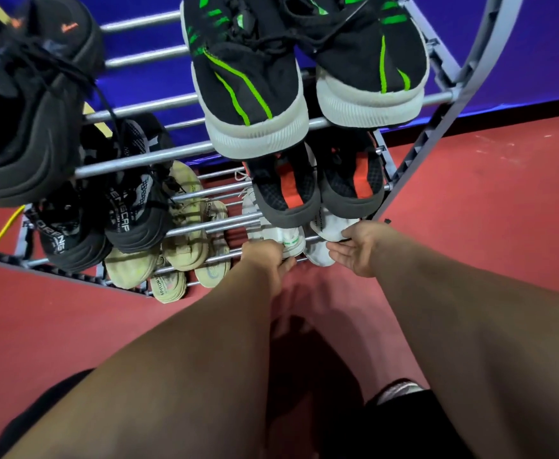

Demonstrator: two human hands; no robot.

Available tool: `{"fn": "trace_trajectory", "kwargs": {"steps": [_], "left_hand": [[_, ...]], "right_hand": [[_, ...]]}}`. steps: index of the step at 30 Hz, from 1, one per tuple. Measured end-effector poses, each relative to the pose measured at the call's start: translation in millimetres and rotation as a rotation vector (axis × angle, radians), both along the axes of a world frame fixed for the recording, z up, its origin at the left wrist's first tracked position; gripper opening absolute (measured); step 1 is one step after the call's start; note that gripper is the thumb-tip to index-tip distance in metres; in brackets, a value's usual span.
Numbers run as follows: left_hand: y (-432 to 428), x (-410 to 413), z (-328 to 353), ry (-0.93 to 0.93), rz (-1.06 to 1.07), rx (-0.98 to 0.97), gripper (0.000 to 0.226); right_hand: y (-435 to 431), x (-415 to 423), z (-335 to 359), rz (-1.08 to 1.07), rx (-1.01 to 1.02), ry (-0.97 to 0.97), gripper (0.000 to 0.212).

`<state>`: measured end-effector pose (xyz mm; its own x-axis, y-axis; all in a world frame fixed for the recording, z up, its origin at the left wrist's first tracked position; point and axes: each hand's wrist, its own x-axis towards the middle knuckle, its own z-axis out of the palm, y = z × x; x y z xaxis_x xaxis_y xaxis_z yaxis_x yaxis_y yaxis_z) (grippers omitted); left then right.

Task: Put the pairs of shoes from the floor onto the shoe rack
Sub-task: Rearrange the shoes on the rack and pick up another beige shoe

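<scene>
Left hand (266, 260) grips white shoe (292, 240), relaxed right hand (357, 250) touches mate (319, 256); sneaker (132, 210) reads ENSCAP.

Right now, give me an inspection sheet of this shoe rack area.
Surface: red floor; the grey shoe rack stands on it.
Job's things: white shoe with green mark and other white shoe on a low tier; black-green pair on top; black-orange pair beneath; beige pair lower left.
Clutter: nothing seen.
Hands: left hand curls its fingers at the green-marked shoe's heel; right hand lies open against the other white shoe.
Cables: yellow cable on the floor, left.
Surroundings: blue wall behind.
</scene>
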<state>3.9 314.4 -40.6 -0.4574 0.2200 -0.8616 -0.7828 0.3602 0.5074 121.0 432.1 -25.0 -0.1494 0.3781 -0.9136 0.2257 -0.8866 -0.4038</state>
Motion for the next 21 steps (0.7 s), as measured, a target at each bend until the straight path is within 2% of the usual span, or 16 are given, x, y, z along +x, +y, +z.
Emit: {"fn": "trace_trajectory", "kwargs": {"steps": [3, 6, 10, 13, 17, 21], "left_hand": [[0, 1, 5, -0.003, -0.039, 0.005, 0.038], [-1, 2, 16, -0.011, -0.125, -0.008, 0.03], [-8, 4, 41, 0.001, -0.297, -0.082, 0.029], [-18, 8, 62, 0.081, -0.36, -0.121, 0.022], [-36, 16, 85, 0.14, -0.438, -0.118, 0.01], [-52, 22, 104, 0.157, -0.487, -0.089, 0.009]], "right_hand": [[0, 1, 6, 0.01, -0.014, 0.0, 0.035], [0, 6, 19, 0.058, 0.009, -0.01, 0.021], [3, 23, 43, 0.113, 0.073, -0.013, 0.026], [-3, 36, 65, 0.144, 0.109, -0.074, 0.023], [-16, 57, 93, 0.191, 0.118, -0.103, 0.019], [-28, 81, 117, 0.205, 0.148, -0.11, 0.019]]}}
